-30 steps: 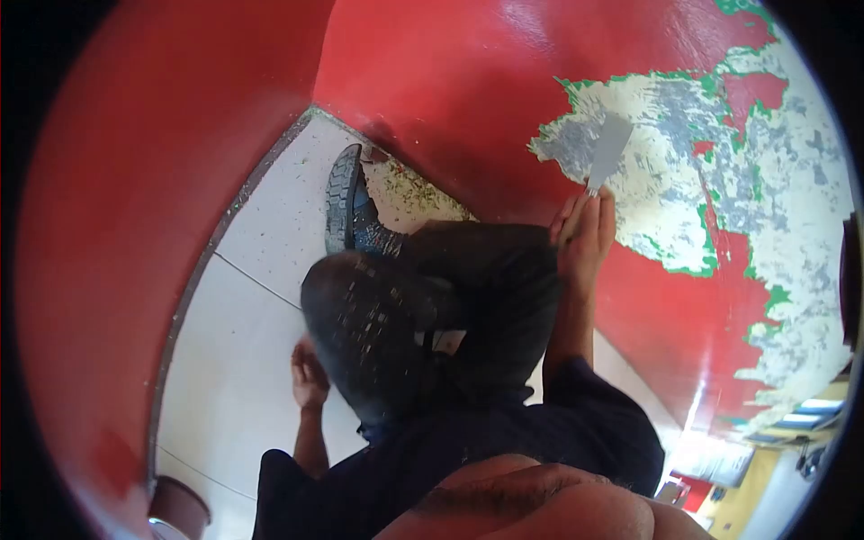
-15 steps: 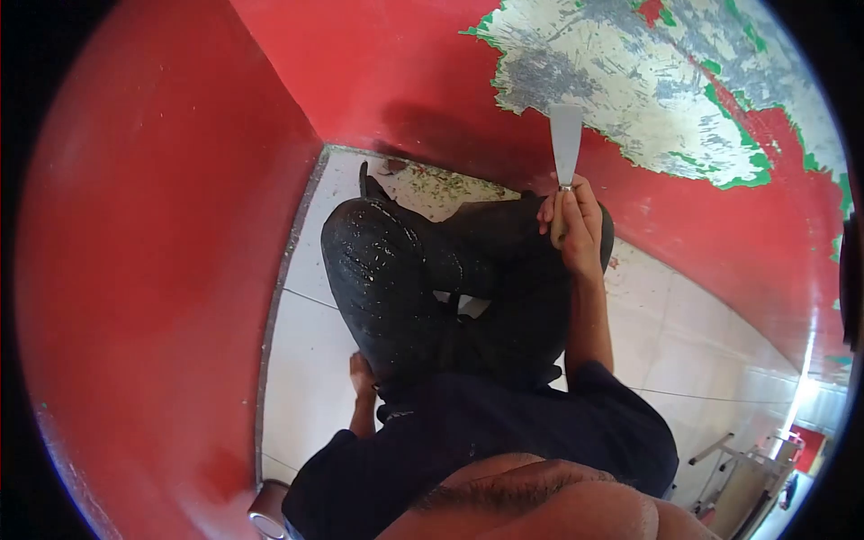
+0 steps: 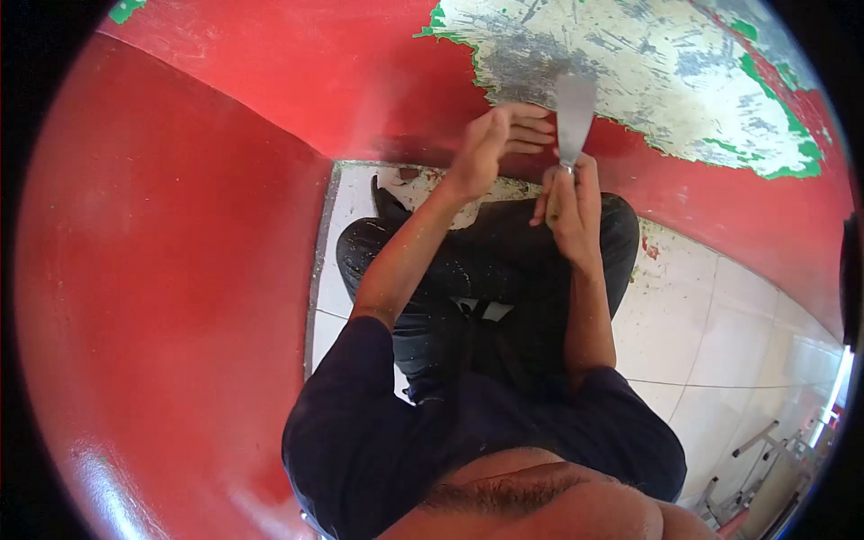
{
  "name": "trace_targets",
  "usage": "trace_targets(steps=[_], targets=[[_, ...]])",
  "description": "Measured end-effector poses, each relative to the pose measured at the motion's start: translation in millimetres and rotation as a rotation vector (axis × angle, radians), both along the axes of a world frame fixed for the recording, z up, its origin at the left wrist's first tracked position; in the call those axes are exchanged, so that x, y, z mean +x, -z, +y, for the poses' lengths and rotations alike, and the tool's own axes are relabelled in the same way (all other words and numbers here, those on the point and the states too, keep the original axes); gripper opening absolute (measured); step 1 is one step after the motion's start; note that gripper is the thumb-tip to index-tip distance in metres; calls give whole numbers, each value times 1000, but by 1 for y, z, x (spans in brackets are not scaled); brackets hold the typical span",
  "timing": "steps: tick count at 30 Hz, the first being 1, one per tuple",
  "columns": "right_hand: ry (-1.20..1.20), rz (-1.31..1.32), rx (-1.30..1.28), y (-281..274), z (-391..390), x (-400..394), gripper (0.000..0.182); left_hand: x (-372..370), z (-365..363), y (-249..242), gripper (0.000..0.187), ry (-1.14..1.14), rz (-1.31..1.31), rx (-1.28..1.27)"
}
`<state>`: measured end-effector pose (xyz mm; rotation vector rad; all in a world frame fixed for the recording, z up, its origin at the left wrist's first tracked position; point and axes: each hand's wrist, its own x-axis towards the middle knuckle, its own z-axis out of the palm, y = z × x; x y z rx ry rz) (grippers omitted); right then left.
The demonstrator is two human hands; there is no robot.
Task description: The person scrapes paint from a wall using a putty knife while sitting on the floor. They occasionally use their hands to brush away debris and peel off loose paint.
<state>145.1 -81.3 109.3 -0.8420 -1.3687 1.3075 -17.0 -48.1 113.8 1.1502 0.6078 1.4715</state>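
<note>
My right hand (image 3: 574, 205) is closed round the handle of a putty knife (image 3: 574, 117), its wide metal blade pointing up toward the wall. Raised beside the blade on its left is my left hand (image 3: 497, 148), holding nothing, its fingers stretched out toward the knife. Behind both hands rises a red wall (image 3: 396, 90). A large stripped patch (image 3: 621, 67) on it shows white and grey under the paint, with ragged green edges. The blade tip overlaps the lower border of this patch in view.
A second red wall (image 3: 180, 279) meets the first at a corner on the left. Paint flakes (image 3: 513, 188) lie on the white tiled floor (image 3: 684, 306) along the wall. My bent legs (image 3: 486, 252) are under my hands. A metal-framed object (image 3: 765, 477) stands at the lower right.
My left hand has come up from the floor at my side to beside the blade. The putty knife has risen slightly in my right hand, and the view has shifted a little.
</note>
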Motion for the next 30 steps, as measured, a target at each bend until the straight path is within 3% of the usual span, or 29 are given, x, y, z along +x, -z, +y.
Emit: trace_targets(steps=[3,5,8,12,18,30], targets=[[70,-418,266,-32,19,-20,28,15,19,-25,46,193,-366,10],[70,-552,420,-47,30,-30,36,9,32,-41,44,95,-291,-29],[-96,-506,342,-58,29,-29,50,0,38,-46,41,106,-363,-24],[156,-621,549,-54,29,-42,45,3,36,-39,38,285,-548,-43],[312,-766,590,-52,26,-74,37,-12,28,-50,44,109,-520,-163],[328,-857,621,-62,17,-80,37,-14,18,-62,43,87,-578,-283]])
